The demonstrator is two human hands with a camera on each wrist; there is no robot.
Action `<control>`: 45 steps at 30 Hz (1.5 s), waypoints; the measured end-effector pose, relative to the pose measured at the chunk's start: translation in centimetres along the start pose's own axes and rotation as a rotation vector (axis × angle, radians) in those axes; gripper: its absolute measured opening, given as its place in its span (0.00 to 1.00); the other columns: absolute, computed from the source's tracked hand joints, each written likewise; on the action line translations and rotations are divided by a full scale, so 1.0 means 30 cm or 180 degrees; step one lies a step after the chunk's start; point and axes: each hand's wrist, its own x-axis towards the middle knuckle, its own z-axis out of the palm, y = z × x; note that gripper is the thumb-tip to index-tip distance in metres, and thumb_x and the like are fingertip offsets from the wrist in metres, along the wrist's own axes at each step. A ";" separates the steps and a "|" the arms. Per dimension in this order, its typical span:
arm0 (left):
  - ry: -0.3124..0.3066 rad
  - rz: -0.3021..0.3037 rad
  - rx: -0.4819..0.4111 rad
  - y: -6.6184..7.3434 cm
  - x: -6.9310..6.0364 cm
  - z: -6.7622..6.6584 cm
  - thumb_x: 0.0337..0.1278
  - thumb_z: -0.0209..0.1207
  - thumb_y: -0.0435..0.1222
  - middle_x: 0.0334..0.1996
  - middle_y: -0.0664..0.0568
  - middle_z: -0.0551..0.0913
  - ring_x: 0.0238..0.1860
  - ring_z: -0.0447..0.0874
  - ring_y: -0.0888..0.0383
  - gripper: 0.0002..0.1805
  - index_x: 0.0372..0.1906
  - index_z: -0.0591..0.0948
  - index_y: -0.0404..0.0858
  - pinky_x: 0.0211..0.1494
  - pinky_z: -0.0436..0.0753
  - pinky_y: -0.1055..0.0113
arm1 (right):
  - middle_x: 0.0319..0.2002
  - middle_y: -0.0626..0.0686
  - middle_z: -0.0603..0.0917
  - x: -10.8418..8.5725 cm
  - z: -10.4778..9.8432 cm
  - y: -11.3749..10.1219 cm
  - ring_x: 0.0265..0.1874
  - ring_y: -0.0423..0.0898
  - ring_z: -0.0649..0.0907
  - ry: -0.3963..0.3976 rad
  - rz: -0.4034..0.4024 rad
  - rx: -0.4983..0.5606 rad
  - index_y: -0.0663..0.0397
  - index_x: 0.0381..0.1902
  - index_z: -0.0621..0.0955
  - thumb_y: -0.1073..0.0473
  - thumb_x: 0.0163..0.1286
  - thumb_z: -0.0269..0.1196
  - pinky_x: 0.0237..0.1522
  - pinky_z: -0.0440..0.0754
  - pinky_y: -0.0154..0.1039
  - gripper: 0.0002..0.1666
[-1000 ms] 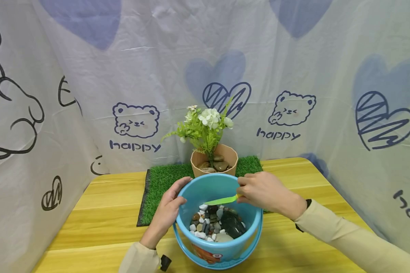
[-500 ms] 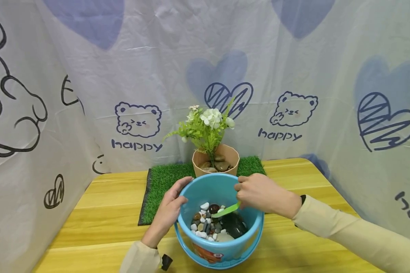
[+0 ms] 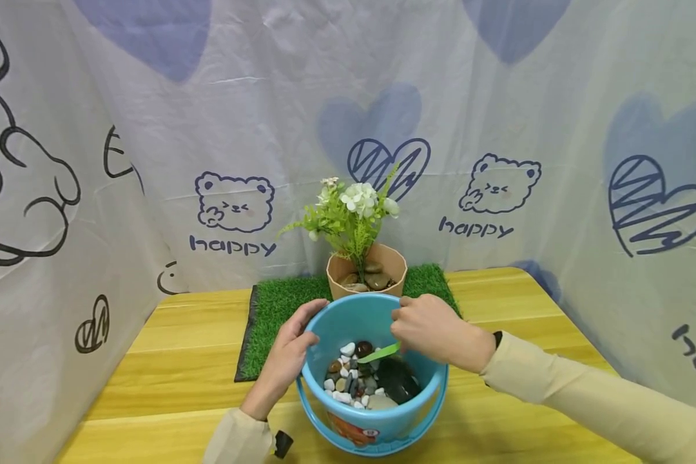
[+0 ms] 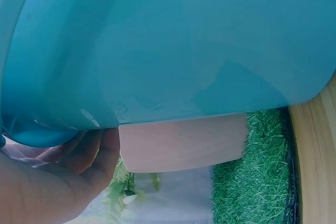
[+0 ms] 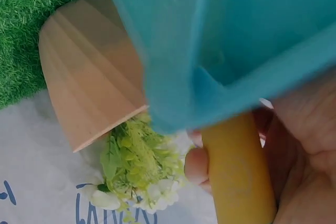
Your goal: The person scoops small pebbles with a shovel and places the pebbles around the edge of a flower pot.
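Note:
A light blue bucket point(image 3: 394, 422) stands at the table's front, with its handle hanging down at the near side. Inside it lie several white, brown and grey pebbles point(image 3: 342, 397) and a large dark stone point(image 3: 396, 380). My left hand point(image 3: 285, 357) holds the bucket's left rim, thumb over the edge and fingers along the outside. With my right hand point(image 3: 435, 328) I grip the yellow handle point(image 5: 236, 171) of a small shovel at the right of the rim. The green blade point(image 3: 381, 352) slants down inside, close above the pebbles; whether it touches them I cannot tell.
Behind the bucket, a peach pot point(image 3: 338, 267) holds brown stones and a plant with white flowers point(image 3: 356, 212). Pot and plant stand on a green turf mat point(image 3: 267, 328) on the yellow wooden table point(image 3: 168, 361). Printed cloth point(image 3: 301, 96) hangs close around the back and sides.
My right hand has shifted slightly left, and the green blade has dipped lower and nearer the pebbles. A reddish-brown stone shows more plainly now. My left hand stays at the rim.

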 end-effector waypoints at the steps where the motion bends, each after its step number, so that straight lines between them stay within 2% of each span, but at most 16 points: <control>1: -0.0008 -0.0002 -0.0005 0.000 0.000 0.000 0.57 0.44 0.21 0.69 0.44 0.69 0.70 0.67 0.45 0.33 0.71 0.67 0.37 0.69 0.68 0.44 | 0.22 0.43 0.81 0.002 0.004 -0.001 0.21 0.43 0.76 0.0012 0.0020 -0.0025 0.40 0.14 0.80 0.44 0.52 0.72 0.17 0.70 0.34 0.16; 5: -0.0027 0.0001 -0.0002 -0.001 0.000 0.000 0.58 0.43 0.21 0.70 0.44 0.69 0.70 0.67 0.45 0.33 0.71 0.66 0.37 0.69 0.68 0.44 | 0.22 0.44 0.80 0.000 0.020 -0.002 0.22 0.44 0.76 0.0084 0.0058 -0.0092 0.40 0.15 0.82 0.45 0.51 0.73 0.18 0.70 0.34 0.14; 13: -0.0031 0.0038 0.0044 0.002 0.002 0.000 0.59 0.43 0.22 0.70 0.44 0.69 0.70 0.67 0.44 0.32 0.71 0.67 0.39 0.69 0.69 0.44 | 0.22 0.44 0.78 -0.021 0.049 0.012 0.23 0.43 0.74 0.0412 0.0305 0.0082 0.38 0.19 0.86 0.42 0.52 0.71 0.21 0.74 0.35 0.11; 18: -0.0010 0.0033 0.0053 0.001 0.003 -0.001 0.58 0.44 0.22 0.69 0.44 0.69 0.70 0.67 0.45 0.32 0.70 0.67 0.38 0.69 0.69 0.44 | 0.23 0.44 0.78 -0.021 0.059 0.018 0.25 0.43 0.74 0.0572 0.0327 0.0138 0.39 0.21 0.87 0.41 0.51 0.71 0.22 0.75 0.34 0.12; 24: -0.0011 0.0025 0.0038 0.002 0.001 -0.002 0.59 0.43 0.22 0.69 0.44 0.69 0.70 0.67 0.45 0.32 0.70 0.67 0.38 0.70 0.67 0.44 | 0.25 0.46 0.74 -0.023 0.089 0.032 0.25 0.43 0.69 0.0970 0.0312 0.0145 0.42 0.24 0.86 0.40 0.49 0.73 0.24 0.70 0.33 0.15; 26: -0.0010 0.0026 0.0030 0.002 0.001 -0.002 0.59 0.43 0.22 0.69 0.44 0.69 0.70 0.67 0.45 0.32 0.70 0.67 0.38 0.70 0.67 0.44 | 0.26 0.46 0.74 -0.019 0.102 0.040 0.26 0.44 0.68 0.1036 0.0346 0.0195 0.42 0.24 0.85 0.40 0.48 0.74 0.24 0.68 0.34 0.15; 33: -0.0044 0.0055 0.0023 0.002 0.002 -0.003 0.59 0.43 0.21 0.69 0.44 0.69 0.71 0.66 0.47 0.32 0.71 0.66 0.35 0.71 0.65 0.45 | 0.38 0.46 0.83 -0.007 0.130 0.059 0.33 0.44 0.75 0.1012 0.0455 0.0617 0.43 0.30 0.85 0.42 0.51 0.73 0.30 0.75 0.36 0.15; 45: -0.0039 0.0045 0.0003 0.005 -0.001 -0.003 0.60 0.43 0.21 0.69 0.43 0.69 0.71 0.65 0.47 0.31 0.70 0.67 0.36 0.70 0.67 0.46 | 0.37 0.44 0.83 -0.020 0.118 0.064 0.35 0.42 0.77 0.0838 0.0645 0.1116 0.44 0.37 0.84 0.44 0.60 0.68 0.35 0.75 0.37 0.14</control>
